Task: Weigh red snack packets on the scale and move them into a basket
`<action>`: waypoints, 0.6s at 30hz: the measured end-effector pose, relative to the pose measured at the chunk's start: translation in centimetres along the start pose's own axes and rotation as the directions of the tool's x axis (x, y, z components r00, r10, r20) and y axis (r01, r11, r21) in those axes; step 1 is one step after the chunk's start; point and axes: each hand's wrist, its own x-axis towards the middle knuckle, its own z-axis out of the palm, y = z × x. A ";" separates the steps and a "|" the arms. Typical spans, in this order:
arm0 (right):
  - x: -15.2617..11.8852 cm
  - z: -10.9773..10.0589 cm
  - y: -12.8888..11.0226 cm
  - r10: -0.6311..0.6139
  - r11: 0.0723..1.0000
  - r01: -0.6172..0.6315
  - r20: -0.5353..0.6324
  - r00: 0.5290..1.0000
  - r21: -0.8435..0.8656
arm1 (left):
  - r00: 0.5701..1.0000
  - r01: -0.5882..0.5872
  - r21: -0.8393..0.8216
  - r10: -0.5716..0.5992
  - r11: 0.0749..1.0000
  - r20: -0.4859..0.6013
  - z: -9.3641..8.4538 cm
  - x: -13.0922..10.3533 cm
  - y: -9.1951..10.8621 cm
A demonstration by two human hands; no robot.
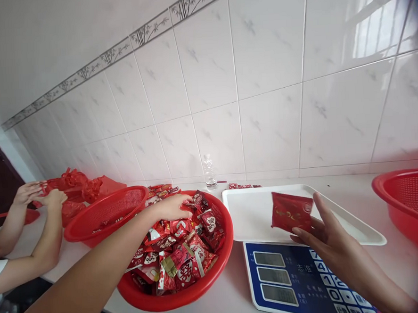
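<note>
"Two hands in play, and we take our bearings from the white tray [247, 211]! What has the right hand [325, 236] got?"

"One red packet [291, 214], pinched at its right edge between thumb and fingers! It's held up, seen against the near part of the tray, gold lettering on its face."

"Over to the left hand [173, 207]?"

"Down among the wrapped sweets [183, 255] in the full red basket [175, 302], just left of the tray. Fingers bent, touching wrappers; whether they've closed on any one piece, I can't tell!"

"And around the tray?"

"Blue scale panel [305, 294] right in front of it, three small displays [275, 276], a keypad [335, 294] partly hidden by the right forearm. Another red basket [410, 205] to the tray's right, cut off by the frame. Clear bottle [209, 170] upright near the tray's far left corner, flat red wrappers [239, 186] just behind the tray."

"Anyone else?"

"Yes, a co-worker [38, 259], well left of the tray! That person's hands [52, 198] are up beside red bags [78, 181], and a third basket [127, 204] sits between them and the full one."
</note>
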 end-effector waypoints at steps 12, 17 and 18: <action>-0.2 0.3 -0.3 -0.194 0.979 0.199 0.078 0.978 -0.054 | 0.962 -0.267 0.365 0.223 0.892 0.158 5.3 0.8 2.9; -0.3 -0.2 -0.2 -0.174 0.974 0.190 0.131 0.976 -0.125 | 0.957 -0.291 0.377 0.268 0.879 0.112 5.2 1.3 3.5; -0.4 -0.3 -0.3 -0.174 0.972 0.192 0.129 0.976 -0.136 | 0.962 -0.272 0.358 0.262 0.893 0.078 4.7 1.3 3.7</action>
